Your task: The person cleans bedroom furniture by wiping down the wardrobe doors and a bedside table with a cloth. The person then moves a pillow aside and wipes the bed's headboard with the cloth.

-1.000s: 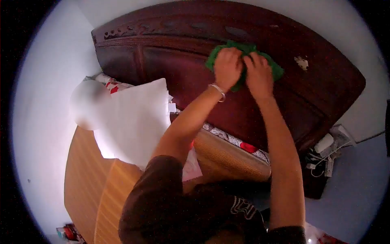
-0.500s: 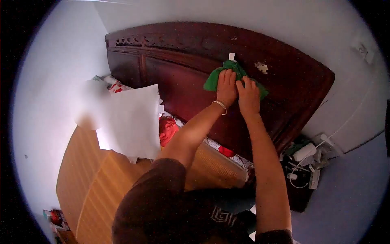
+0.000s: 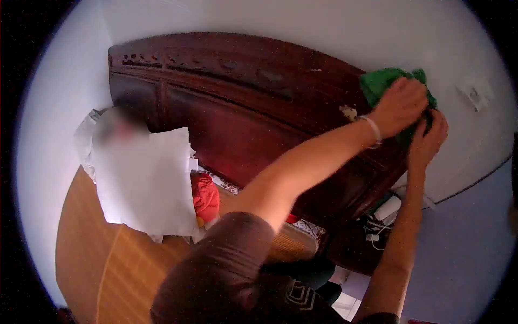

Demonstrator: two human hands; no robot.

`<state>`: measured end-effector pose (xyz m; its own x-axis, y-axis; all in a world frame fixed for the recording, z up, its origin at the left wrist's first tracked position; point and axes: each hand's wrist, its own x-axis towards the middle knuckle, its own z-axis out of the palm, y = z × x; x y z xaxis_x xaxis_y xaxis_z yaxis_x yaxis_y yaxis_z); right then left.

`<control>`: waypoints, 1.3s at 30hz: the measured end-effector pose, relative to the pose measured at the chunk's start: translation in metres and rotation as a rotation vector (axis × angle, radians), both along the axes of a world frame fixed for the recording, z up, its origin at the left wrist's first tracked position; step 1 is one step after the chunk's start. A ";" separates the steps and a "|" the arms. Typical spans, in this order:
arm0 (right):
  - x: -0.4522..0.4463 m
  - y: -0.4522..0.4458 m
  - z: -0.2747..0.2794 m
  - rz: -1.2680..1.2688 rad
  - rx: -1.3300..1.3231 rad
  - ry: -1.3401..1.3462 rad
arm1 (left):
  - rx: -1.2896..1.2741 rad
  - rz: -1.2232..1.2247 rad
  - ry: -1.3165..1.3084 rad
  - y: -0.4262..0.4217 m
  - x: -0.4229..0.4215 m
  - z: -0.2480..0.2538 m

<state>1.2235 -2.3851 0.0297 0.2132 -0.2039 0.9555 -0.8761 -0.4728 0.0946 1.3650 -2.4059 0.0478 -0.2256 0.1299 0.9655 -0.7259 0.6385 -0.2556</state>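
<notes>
A crumpled green cloth (image 3: 382, 85) lies over the upper right edge of the dark red-brown wooden headboard (image 3: 237, 127). My left hand (image 3: 400, 107), with a pale band at the wrist, is curled over the cloth and presses it against the wood. Just below and to the right, my right hand (image 3: 429, 139) grips the lower part of the same cloth around the headboard's edge. Some of its fingertips are hidden by the folds. A pale worn patch (image 3: 349, 112) shows on the headboard left of the cloth.
A large white sheet (image 3: 145, 181) stands on the bed at left, beside red fabric (image 3: 205, 197). A tan mat (image 3: 145, 264) covers the bed. A dark nightstand (image 3: 350, 245) with cables and a white object (image 3: 387, 208) sits below my right arm. A wall socket (image 3: 475, 98) is at right.
Both hands have moved right with the green cloth, from the headboard's upper middle to its right edge. My left arm now stretches across the headboard. The view has shifted slightly.
</notes>
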 end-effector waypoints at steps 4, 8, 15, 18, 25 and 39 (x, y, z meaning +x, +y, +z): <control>0.014 -0.034 -0.019 -0.209 0.136 -0.099 | 0.328 0.117 0.031 -0.027 -0.006 -0.018; 0.068 -0.043 -0.015 -0.249 0.039 0.065 | 0.329 0.089 0.002 -0.028 0.062 -0.019; 0.242 -0.049 -0.022 -0.104 0.018 0.170 | 0.372 0.190 -0.013 -0.017 0.244 -0.039; 0.312 -0.053 -0.022 -0.107 0.076 0.214 | 0.334 0.257 0.001 -0.023 0.312 -0.047; 0.439 -0.053 -0.009 0.038 0.067 0.321 | 0.196 0.502 0.043 -0.022 0.442 -0.057; 0.597 -0.061 0.011 -0.050 0.106 0.694 | 0.357 0.558 0.185 -0.028 0.618 -0.057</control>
<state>1.8206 -2.4461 0.0410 0.7543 -0.3137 0.5767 -0.6510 -0.4709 0.5954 1.9834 -2.4342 -0.0088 0.0061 -0.2912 0.9566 -0.9821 0.1784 0.0606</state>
